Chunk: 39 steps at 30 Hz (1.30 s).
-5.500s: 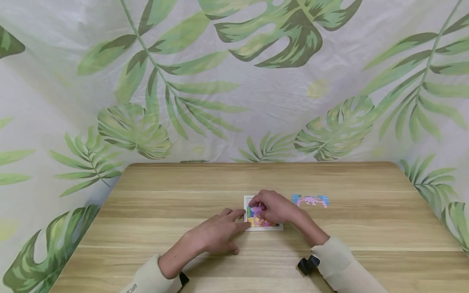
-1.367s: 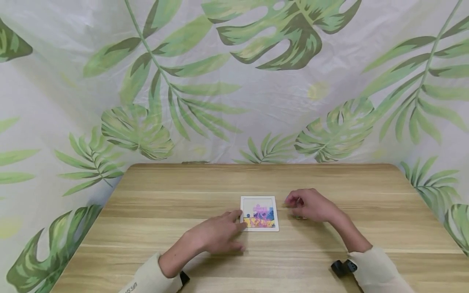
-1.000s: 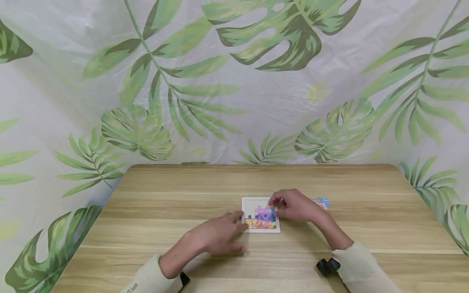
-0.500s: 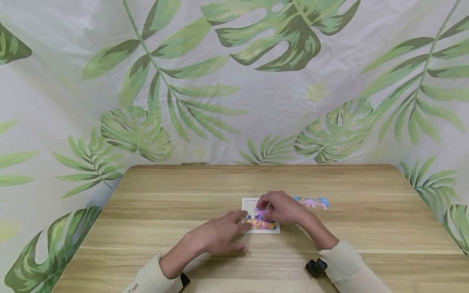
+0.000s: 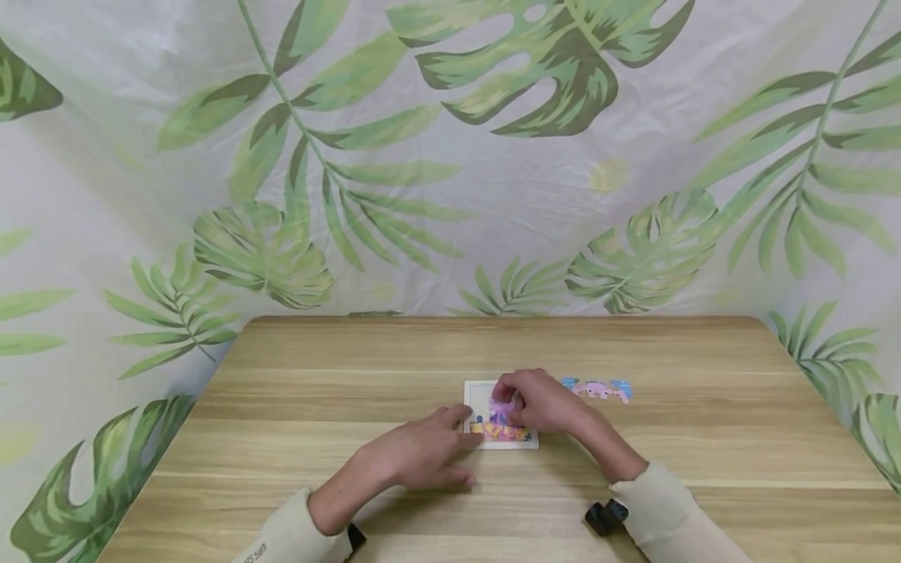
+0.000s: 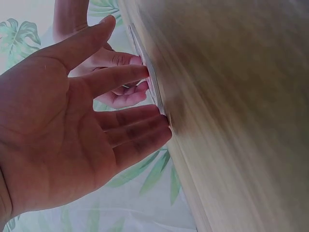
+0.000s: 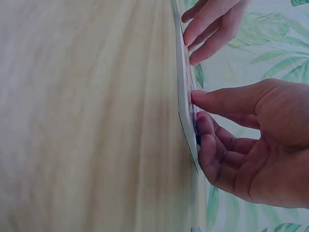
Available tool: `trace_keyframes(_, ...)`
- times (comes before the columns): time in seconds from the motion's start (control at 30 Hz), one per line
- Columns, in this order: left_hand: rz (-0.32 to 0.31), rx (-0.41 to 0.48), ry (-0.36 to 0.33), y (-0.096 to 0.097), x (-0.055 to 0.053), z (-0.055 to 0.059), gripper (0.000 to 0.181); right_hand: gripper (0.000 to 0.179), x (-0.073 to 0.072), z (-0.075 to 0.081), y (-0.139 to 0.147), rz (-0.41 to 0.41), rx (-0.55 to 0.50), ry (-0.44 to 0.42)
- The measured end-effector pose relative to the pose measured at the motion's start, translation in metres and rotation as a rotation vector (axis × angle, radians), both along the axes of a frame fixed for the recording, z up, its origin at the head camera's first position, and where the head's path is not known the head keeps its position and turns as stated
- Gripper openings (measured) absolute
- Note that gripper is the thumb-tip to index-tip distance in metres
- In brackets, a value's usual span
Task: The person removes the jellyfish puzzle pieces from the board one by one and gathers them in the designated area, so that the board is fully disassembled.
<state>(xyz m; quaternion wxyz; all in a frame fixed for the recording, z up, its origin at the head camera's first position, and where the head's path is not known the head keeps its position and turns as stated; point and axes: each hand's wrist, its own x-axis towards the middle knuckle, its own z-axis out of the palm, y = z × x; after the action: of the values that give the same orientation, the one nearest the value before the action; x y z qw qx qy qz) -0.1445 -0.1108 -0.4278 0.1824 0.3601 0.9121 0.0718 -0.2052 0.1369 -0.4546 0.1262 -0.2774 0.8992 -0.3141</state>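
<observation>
A small white-framed jigsaw puzzle (image 5: 473, 391) lies on the wooden table in the head view. Its lower part shows a yellow and pink picture, while bare white backing shows at upper left. My left hand (image 5: 425, 447) rests at the puzzle's left side, fingers extended, fingertips on the frame. Over the puzzle's right part, my right hand (image 5: 540, 400) pinches a puzzle piece down at the picture, mostly hidden by the fingers. In the right wrist view, the right thumb (image 7: 227, 100) and curled fingertips meet the puzzle surface. The left hand (image 6: 72, 121) also shows flat in the left wrist view.
Several loose pink and blue puzzle pieces (image 5: 597, 389) lie in a row right of the puzzle, just beyond the right wrist. The wooden table (image 5: 338, 352) ends at a leaf-patterned cloth (image 5: 394, 195) behind it.
The right hand has moved left from beside the puzzle onto it, uncovering the loose pieces. A blue-green patch at the puzzle's left, visible earliest, is gone. The left hand has barely moved.
</observation>
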Motion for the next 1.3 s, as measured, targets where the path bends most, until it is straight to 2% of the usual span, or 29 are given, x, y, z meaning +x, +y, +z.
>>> trace_keyframes(0.33,-0.003,0.026,-0.010,0.001,-0.001,0.005,0.058,0.033,0.001,0.002,-0.002,-0.019,0.000,-0.019)
trace_keyframes(0.47,0.000,0.022,-0.012,0.001,-0.001,0.006,0.058,0.029,0.001,0.003,-0.002,-0.010,0.000,-0.019)
trace_keyframes(0.7,0.004,0.016,-0.021,0.001,-0.001,0.005,0.057,0.020,0.001,0.003,0.002,0.026,0.009,0.035)
trace_keyframes(1.07,0.021,0.011,-0.041,0.000,-0.001,0.004,0.058,0.011,0.002,0.007,0.004,-0.010,-0.056,-0.054)
trace_keyframes(1.3,0.022,0.013,-0.041,0.000,-0.001,0.004,0.059,0.008,-0.001,0.012,0.015,-0.018,-0.103,-0.061)
